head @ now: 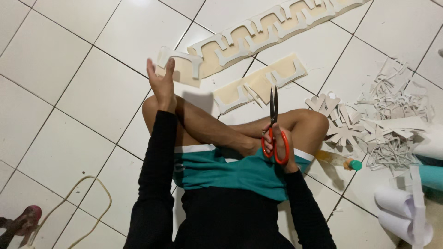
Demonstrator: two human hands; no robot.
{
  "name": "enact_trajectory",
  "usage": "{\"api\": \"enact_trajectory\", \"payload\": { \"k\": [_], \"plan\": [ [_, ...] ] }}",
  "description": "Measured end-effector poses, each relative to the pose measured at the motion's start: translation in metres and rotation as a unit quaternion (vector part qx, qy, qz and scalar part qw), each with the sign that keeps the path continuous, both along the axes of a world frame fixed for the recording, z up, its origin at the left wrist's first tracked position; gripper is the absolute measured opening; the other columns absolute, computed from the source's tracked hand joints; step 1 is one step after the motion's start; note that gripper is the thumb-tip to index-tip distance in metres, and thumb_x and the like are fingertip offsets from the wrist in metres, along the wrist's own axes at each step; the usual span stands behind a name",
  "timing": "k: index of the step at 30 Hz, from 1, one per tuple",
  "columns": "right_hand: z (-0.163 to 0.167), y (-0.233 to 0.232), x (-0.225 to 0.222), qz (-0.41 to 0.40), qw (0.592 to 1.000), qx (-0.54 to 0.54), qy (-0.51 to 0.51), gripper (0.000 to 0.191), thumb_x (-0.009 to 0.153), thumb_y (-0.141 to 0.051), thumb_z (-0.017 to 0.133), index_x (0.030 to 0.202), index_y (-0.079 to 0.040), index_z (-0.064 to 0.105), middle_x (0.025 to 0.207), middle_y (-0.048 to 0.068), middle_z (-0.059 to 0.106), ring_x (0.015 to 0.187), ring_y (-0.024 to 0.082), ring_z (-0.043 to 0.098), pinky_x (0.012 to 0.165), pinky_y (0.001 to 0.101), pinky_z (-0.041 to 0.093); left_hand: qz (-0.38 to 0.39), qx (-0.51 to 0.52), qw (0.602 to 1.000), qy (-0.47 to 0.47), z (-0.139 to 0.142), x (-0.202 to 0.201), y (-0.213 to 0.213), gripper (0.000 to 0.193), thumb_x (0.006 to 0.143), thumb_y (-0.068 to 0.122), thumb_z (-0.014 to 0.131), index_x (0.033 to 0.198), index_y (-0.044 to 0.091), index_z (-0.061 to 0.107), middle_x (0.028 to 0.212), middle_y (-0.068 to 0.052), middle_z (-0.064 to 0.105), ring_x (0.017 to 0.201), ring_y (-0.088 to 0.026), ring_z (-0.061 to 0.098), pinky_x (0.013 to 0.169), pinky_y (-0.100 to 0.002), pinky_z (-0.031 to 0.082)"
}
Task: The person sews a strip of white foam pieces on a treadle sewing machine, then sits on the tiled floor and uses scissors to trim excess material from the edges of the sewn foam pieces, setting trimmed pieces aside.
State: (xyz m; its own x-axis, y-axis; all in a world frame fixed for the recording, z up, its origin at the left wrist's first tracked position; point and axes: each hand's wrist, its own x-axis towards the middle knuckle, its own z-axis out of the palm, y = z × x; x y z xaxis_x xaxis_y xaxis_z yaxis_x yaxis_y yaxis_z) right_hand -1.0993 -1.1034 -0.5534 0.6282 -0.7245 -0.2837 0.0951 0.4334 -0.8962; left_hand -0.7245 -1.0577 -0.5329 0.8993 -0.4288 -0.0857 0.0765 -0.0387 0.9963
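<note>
I sit cross-legged on a white tiled floor. My right hand (278,140) grips red-handled scissors (274,129), blades pointing up and nearly closed, held above my right knee. My left hand (161,85) is stretched forward past my left knee, fingers apart, thumb and fingers at the near end of a long cream foam strip (240,44) with white cut outlines. A shorter cut foam piece (260,83) lies just beyond my shins, between the two hands.
A heap of white foam offcuts and heart-like cut shapes (383,124) lies at the right. A knife with a teal end (341,160) rests by my right knee. Rolled white sheets (401,212) sit at lower right. A beige cord (87,203) loops at lower left.
</note>
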Motion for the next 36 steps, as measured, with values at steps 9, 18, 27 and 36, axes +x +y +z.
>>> {"api": "enact_trajectory", "payload": {
  "k": [9, 18, 27, 36],
  "plan": [
    [-0.054, -0.001, -0.006, -0.064, 0.996, 0.049, 0.037, 0.052, 0.106, -0.051, 0.047, 0.103, 0.000, 0.056, 0.063, 0.000, 0.042, 0.045, 0.007, 0.041, 0.039, 0.0235, 0.036, -0.237, 0.356, 0.891, -0.153, -0.039, -0.060, -0.077, 0.088, 0.081, 0.040, 0.079, 0.147, -0.004, 0.040, 0.155, -0.031, 0.033, 0.140, -0.046, 0.036, 0.114, -0.050, 0.035],
    [-0.082, -0.014, -0.005, -0.075, 0.994, 0.066, 0.047, 0.044, 0.105, -0.042, 0.056, 0.104, 0.002, 0.060, 0.065, -0.001, 0.044, 0.046, 0.006, 0.040, 0.042, 0.0233, 0.035, -0.204, 0.237, 0.872, -0.378, -0.056, -0.084, -0.105, 0.060, 0.095, 0.032, 0.072, 0.140, -0.003, 0.053, 0.139, -0.026, 0.057, 0.129, -0.038, 0.054, 0.107, -0.050, 0.045],
    [-0.085, -0.012, -0.001, -0.044, 0.993, 0.051, 0.094, 0.038, 0.100, -0.038, 0.065, 0.101, 0.000, 0.063, 0.062, -0.001, 0.044, 0.045, 0.006, 0.042, 0.041, 0.0232, 0.034, -0.321, 0.374, 0.796, -0.350, -0.069, -0.145, -0.094, 0.073, 0.065, 0.043, 0.092, 0.113, -0.002, 0.060, 0.112, -0.020, 0.067, 0.111, -0.039, 0.059, 0.098, -0.052, 0.045],
    [-0.067, -0.015, -0.015, -0.209, 0.972, 0.094, 0.043, 0.027, 0.090, -0.033, 0.067, 0.103, -0.009, 0.063, 0.077, -0.002, 0.066, 0.058, 0.012, 0.067, 0.051, 0.0295, 0.057, -0.571, 0.113, 0.801, -0.139, -0.003, -0.146, -0.086, 0.069, 0.075, 0.039, 0.086, 0.128, 0.001, 0.064, 0.110, -0.018, 0.076, 0.098, -0.028, 0.072, 0.086, -0.038, 0.057]
  ]
}}
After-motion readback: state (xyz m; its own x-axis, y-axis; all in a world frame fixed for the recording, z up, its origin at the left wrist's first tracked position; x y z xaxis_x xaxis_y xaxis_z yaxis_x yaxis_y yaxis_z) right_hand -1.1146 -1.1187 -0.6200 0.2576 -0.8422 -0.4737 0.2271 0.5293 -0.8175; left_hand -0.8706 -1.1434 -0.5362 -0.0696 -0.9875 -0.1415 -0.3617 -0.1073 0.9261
